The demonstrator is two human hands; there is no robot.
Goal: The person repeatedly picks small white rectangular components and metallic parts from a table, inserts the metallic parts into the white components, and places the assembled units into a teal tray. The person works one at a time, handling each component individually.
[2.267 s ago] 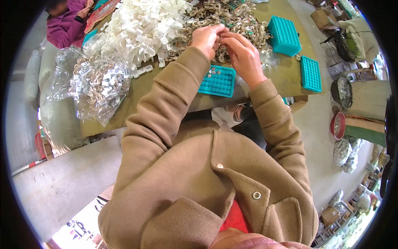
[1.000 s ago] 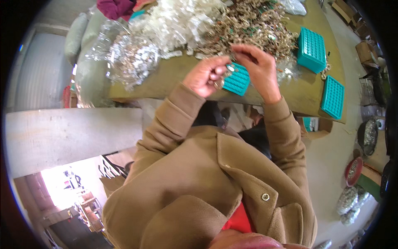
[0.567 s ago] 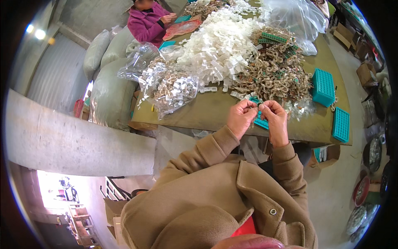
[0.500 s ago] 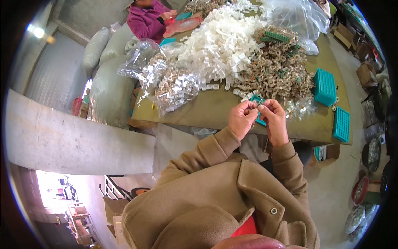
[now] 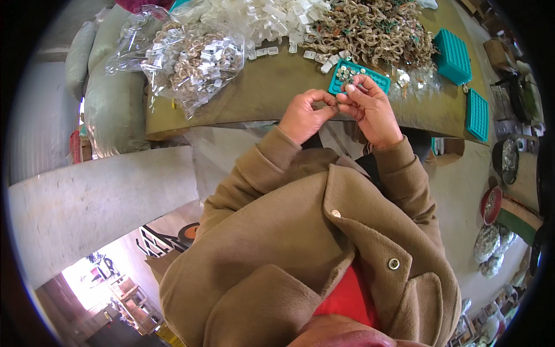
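Observation:
Over the table's near edge, my left hand [image 5: 306, 117] has its thumb and forefinger pinched together. My right hand [image 5: 374, 111] meets it there, thumb and fingers bent inward in a pinch as well. Whatever sits between the fingertips is too small to make out. Just beyond them lies a teal tray [image 5: 380, 81] with rows of round hollows, partly covered by my right hand. Small round pale pieces [image 5: 346, 73] are gathered at its left part.
Behind the tray spread heaps of clear plastic boxes [image 5: 272, 17] and brownish ring-like pieces [image 5: 370, 34]. A filled clear bag [image 5: 193, 63] stands left on the table [image 5: 260, 87]. Teal trays stand at the right, one upright block [image 5: 452, 58] and one nearer the edge [image 5: 477, 114].
The view has tilted downward, so the table sits higher in the picture. My hands have drawn back from the tray toward me, uncovering its pale pieces. My fingertips stay close together.

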